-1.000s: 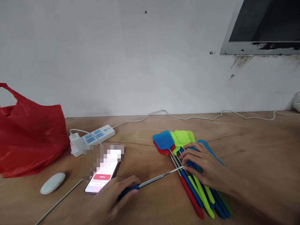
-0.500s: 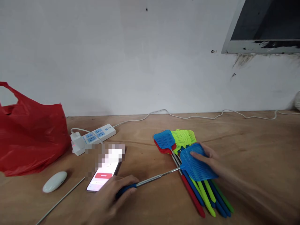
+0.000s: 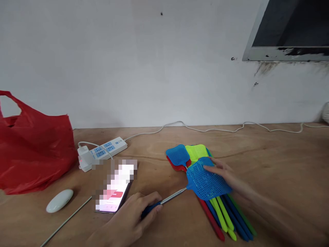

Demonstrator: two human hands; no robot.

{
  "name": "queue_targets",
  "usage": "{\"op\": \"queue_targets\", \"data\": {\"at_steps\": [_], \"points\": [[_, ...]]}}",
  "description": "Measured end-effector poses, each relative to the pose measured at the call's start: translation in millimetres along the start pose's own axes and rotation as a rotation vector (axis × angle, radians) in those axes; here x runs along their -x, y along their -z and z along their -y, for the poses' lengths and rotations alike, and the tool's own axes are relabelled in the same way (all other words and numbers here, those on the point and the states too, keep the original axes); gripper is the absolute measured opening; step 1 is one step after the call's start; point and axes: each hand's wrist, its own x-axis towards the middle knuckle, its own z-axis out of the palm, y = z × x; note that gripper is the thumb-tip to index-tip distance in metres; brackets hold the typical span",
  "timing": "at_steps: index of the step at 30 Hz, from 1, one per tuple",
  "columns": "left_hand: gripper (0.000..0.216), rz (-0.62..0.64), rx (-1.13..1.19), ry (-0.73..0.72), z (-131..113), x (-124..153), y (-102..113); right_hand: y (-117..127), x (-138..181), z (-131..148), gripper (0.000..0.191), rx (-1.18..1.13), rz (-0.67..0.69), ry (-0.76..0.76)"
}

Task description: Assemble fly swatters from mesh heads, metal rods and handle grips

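Observation:
A blue fly swatter [image 3: 208, 181] with a metal telescopic shaft is held between both hands. My left hand [image 3: 135, 218] is closed around its dark blue handle. At the other end, my right hand [image 3: 224, 173] grips the mesh head by its far edge, thumb on top and the other fingers partly hidden behind it. Beneath the held head lies a pile of fly swatters in several colours: a blue head [image 3: 178, 154] over a red one, yellow-green heads [image 3: 196, 152] beside them, and red, blue, yellow-green and green handles [image 3: 246, 219] fanned toward me.
A lit phone [image 3: 115, 192] lies just beyond my left hand. Farther left are a white mouse [image 3: 60, 200], a thin rod or cable [image 3: 66, 221], a white power strip [image 3: 113, 147] and a red plastic bag [image 3: 38, 151]. A white cord [image 3: 205, 130] runs along the wall.
My left hand has moved right with the handle, and the shaft shows shorter. The swatter's head has shifted slightly left with my right hand. The heads in the pile have moved a little.

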Motion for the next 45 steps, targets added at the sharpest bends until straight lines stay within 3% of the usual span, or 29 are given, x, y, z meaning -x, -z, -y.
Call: {"op": "queue_targets", "data": {"at_steps": [2,4,7,9,12,15,18,21,27,30,33,38,45], "points": [[0.038,-0.006,-0.037,0.023,1.7,-2.0,-2.6,0.2,-4.0,4.7,0.034,-0.076,0.045,-0.018],[0.041,-0.098,-0.069,0.088,3.4,-7.1,-5.1,0.7,-8.6,7.2,0.031,-0.134,0.109,0.006],[0.042,-0.241,-0.127,0.208,3.7,-19.4,-7.8,0.8,-15.7,6.2,0.024,-0.185,0.084,0.042],[0.041,-0.22,-0.18,0.226,1.6,-26.7,-9.0,0.0,-19.3,3.8,0.02,-0.192,0.059,0.043],[0.04,-0.148,-0.164,0.108,-3.1,-30.7,-9.2,-2.0,-22.4,1.5,0.021,-0.171,0.054,0.067],[0.035,-0.155,-0.056,-0.058,-4.2,-28.4,-7.3,-3.4,-24.1,0.6,0.025,-0.071,0.039,0.162],[0.028,-0.15,-0.019,-0.097,0.9,-27.1,-5.3,-3.3,-25.8,-2.8,0.026,0.029,0.028,0.245],[0.027,-0.146,-0.029,-0.096,7.8,-28.8,-4.7,-4.5,-23.2,-10.3,0.023,0.265,0.106,0.372],[0.025,-0.221,-0.096,0.073,14.0,-30.8,-4.4,-27.0,1.7,-21.8,0.029,1.059,0.437,0.773],[0.029,-0.241,-0.159,0.12,15.5,-30.6,-5.5,-41.8,9.8,-23.9,0.027,1.265,0.513,0.85],[0.029,-0.245,-0.214,0.115,17.2,-30.6,-7.8,-48.1,9.3,-24.9,0.023,1.379,0.488,0.867],[0.027,-0.243,-0.244,0.113,18.1,-31.0,-9.9,-38.8,1.5,-26.2,0.023,1.527,0.356,0.933],[0.025,-0.234,-0.274,0.116,18.0,-31.5,-10.9,-32.8,-3.8,-38.0,0.006,1.6,0.268,0.992]]}}
